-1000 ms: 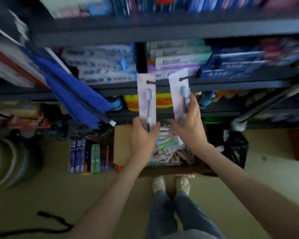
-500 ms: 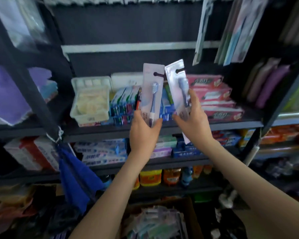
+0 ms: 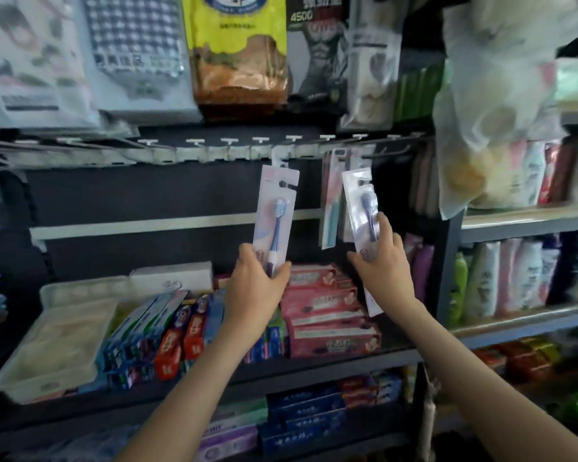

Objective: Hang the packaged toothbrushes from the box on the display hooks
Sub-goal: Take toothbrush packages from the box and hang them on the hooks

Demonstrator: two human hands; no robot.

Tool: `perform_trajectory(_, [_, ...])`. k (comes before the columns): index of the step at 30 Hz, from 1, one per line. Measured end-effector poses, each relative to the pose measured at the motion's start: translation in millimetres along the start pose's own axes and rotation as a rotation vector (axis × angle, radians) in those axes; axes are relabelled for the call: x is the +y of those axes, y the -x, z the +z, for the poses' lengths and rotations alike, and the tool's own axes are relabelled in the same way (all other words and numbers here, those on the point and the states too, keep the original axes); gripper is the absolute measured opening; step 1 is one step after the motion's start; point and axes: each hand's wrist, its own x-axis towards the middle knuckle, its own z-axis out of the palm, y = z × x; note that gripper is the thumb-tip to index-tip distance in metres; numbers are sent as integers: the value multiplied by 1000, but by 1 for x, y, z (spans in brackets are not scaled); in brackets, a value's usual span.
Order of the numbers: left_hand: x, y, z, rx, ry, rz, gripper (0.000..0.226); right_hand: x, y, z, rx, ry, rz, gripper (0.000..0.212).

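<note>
Head view: both hands are working up at the hook rail (image 3: 214,151), which is running across the upper middle of the frame.

Left hand (image 3: 257,278) is gripping the bottom end of a white-carded pack (image 3: 276,208), fingers and thumb curled round it. It is standing upright at frame centre, with its top edge sitting just below a white hook tag (image 3: 277,158).

Right hand (image 3: 381,268) is pinching a clear blister pack (image 3: 361,208) by its lower half, thumb on the left edge and index finger lying up the right side. That pack is leaning slightly, right of centre, in front of the hung packs (image 3: 331,208) already on the rail.

Neither hang slot is looking threaded onto a prong (blur is making this hard to confirm). The box is not showing in frame.

Judging the step: packs are being lined up with the hooks and are not yet hung.

Next move is probably calling for:
- lifting one pack until its slot is meeting a prong tip
- pushing it back along the prong, then letting go
- doing one side at a time, since the slots are small and each hand is holding far below its slot

Toothpaste cartons (image 3: 324,311) are lying on the shelf below, behind the wrists.
</note>
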Motion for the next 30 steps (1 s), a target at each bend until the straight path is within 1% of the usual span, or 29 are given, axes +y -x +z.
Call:
perform_trajectory(3, [23,-17,24,10,-25,9,41,26,-38,-5,14,61,30,77])
perform_trajectory(6, [38,-33,49,4,-21,26,41,42,-75,-2,-2,102,9,72])
perform_trajectory(12, [58,-55,87,-6,-54,25,41,54,-135,5,-35,241,11,77])
perform_trajectory(16, [59,-62,99,27,-48,17,40,68,-150,11,-54,294,-13,81])
perform_trajectory(19, [57,-65,104,36,-67,23,40,78,-152,13,-46,316,3,79])
perform_trajectory(22, [55,-67,108,45,-69,20,39,80,-154,15,-1,325,16,75])
perform_trajectory(24, [54,-69,110,49,-73,30,40,76,-159,14,-18,311,30,75])
perform_trajectory(30, [58,-74,117,55,-59,18,43,70,-177,17,-107,313,106,89])
